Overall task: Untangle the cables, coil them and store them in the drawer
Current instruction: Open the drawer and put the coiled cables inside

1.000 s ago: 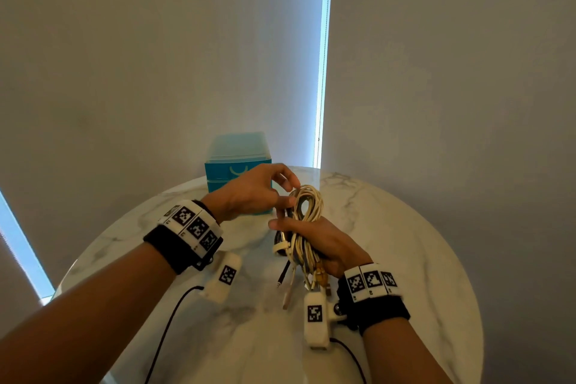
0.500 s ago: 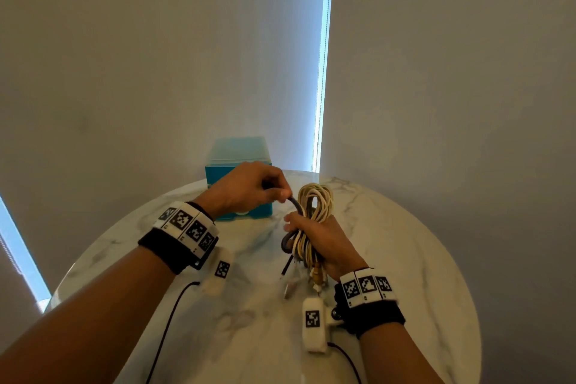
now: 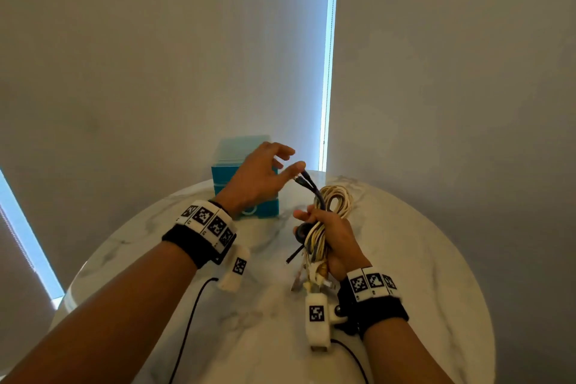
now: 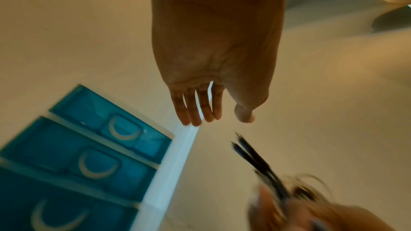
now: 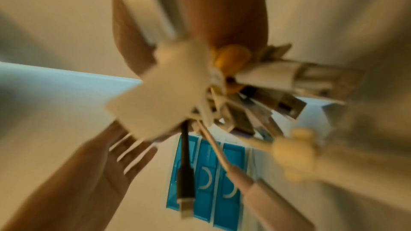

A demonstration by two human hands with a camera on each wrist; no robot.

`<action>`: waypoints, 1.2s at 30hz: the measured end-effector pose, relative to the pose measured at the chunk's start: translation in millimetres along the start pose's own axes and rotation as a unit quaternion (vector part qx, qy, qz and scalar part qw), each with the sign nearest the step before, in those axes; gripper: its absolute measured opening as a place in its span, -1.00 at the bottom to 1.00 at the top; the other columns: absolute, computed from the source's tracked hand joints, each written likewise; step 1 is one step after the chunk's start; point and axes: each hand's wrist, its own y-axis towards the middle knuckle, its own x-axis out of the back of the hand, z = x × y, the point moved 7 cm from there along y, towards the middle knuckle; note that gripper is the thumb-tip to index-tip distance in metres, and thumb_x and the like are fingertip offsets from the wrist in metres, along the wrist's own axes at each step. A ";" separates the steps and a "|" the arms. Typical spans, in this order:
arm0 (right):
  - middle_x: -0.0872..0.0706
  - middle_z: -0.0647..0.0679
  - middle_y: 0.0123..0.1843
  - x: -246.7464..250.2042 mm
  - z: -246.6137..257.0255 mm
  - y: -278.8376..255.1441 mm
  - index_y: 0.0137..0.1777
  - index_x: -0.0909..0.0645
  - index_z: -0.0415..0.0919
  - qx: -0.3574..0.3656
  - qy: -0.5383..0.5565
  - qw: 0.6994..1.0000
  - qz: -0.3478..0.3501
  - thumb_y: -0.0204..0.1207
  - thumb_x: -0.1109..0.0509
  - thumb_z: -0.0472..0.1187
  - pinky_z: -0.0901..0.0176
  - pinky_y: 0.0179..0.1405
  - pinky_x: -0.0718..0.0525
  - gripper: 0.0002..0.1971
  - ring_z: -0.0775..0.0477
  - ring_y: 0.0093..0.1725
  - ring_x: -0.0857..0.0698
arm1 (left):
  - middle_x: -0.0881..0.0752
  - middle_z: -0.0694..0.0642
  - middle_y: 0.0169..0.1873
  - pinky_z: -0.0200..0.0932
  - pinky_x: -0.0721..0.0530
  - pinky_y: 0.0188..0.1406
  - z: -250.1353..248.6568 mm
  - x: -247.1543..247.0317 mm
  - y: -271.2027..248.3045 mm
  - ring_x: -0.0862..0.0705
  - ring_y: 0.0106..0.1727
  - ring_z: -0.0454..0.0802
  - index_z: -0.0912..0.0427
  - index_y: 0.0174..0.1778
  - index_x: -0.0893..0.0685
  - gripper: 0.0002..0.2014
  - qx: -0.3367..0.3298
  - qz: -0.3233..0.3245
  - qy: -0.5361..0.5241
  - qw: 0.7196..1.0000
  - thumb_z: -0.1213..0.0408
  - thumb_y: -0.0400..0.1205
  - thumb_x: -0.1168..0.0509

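While right hand (image 3: 335, 237) fingers clench looped cream cables (image 3: 338, 201), left hand (image 3: 258, 181) fingers spread, empty.

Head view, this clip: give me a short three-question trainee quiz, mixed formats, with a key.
1. True or false: the left hand grips the dark cable.
2. Which hand holds the cable bundle? A) left B) right C) both
3. Fill in: the blue drawer unit on the marble table has its drawers ____ (open/closed).

Key: 1 false, its fingers are spread beside the cable's free end. 2 B, the right hand. 3 closed, going by the left wrist view.
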 end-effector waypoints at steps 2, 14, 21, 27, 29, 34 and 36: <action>-0.91 -0.25 0.01 6.4 -7.5 2.7 0.26 -0.75 -0.35 -0.024 0.062 0.998 -0.007 0.70 -0.35 -0.31 -0.01 -0.16 -0.79 -0.76 -0.16 -0.21 -0.78 | -0.63 0.07 0.45 0.12 -0.62 0.40 19.9 29.7 3.5 -0.58 0.47 0.12 -0.06 0.36 -0.74 -0.60 0.027 -0.078 0.128 0.988 -0.23 0.76 -0.36; -0.84 -0.20 -0.26 -1.0 -49.9 16.5 0.47 -0.75 -0.22 -0.082 0.166 0.982 -0.032 0.77 -0.27 -0.18 -0.01 -0.12 -0.70 -0.63 -0.10 -0.34 -0.68 | -0.18 0.23 0.83 0.48 -0.54 0.55 107.5 16.0 -9.9 -0.13 0.77 0.40 -0.13 0.67 -0.55 -0.48 0.113 0.010 0.366 0.924 -0.04 0.76 -0.38; -0.64 -0.12 -0.31 -20.0 -55.3 21.4 0.52 -0.72 -0.18 -0.072 0.178 0.981 -0.002 0.70 -0.29 -0.21 0.06 -0.33 -0.69 -0.58 -0.07 -0.45 -0.60 | -0.53 0.26 0.59 0.28 -0.65 0.43 73.4 19.6 -13.2 -0.44 0.57 0.36 -0.02 0.37 -0.71 -0.62 0.104 -0.026 0.335 0.936 -0.18 0.78 -0.31; -0.74 -0.27 0.10 -23.4 -58.0 36.0 0.47 -0.78 -0.21 -0.087 0.161 0.983 -0.002 0.71 -0.26 -0.17 -0.20 0.13 -0.71 -0.58 -0.20 -0.16 -0.69 | -0.67 0.08 0.54 0.14 -0.77 0.21 53.9 36.0 -27.0 -0.71 0.34 0.18 -0.09 0.13 -0.88 -0.48 0.089 -0.059 0.312 0.944 -0.39 0.76 -0.19; -0.75 -0.28 0.11 -20.3 -62.9 40.4 0.50 -0.76 -0.21 -0.101 0.159 0.982 0.005 0.68 -0.28 -0.17 -0.15 0.04 -0.73 -0.56 -0.17 -0.19 -0.71 | -0.76 0.01 0.38 0.00 -0.74 0.02 52.0 45.9 -30.3 -0.76 0.15 0.06 -0.07 -0.12 -0.89 -0.48 0.093 -0.099 0.289 0.948 -0.44 0.68 -0.29; -0.71 -0.16 -0.24 -16.4 -67.9 48.5 0.53 -0.71 -0.23 -0.108 0.164 0.980 0.019 0.68 -0.25 -0.22 0.05 -0.35 -0.73 -0.53 -0.07 -0.44 -0.65 | -0.69 -0.02 0.16 0.02 -0.70 0.05 63.5 56.5 -39.6 -0.71 0.03 0.02 -0.09 -0.17 -0.68 -0.66 0.154 -0.182 0.181 0.954 -0.27 0.59 -0.52; -0.70 -0.15 -0.29 -15.4 -65.8 48.0 0.45 -0.74 -0.26 -0.104 0.162 0.981 0.020 0.69 -0.24 -0.23 0.06 -0.39 -0.75 -0.59 -0.07 -0.47 -0.65 | -0.56 0.06 0.45 -0.02 -0.67 0.20 76.6 47.7 -42.1 -0.65 0.22 0.03 -0.06 -0.02 -0.68 -0.79 0.192 -0.150 0.068 0.967 -0.06 0.65 -0.51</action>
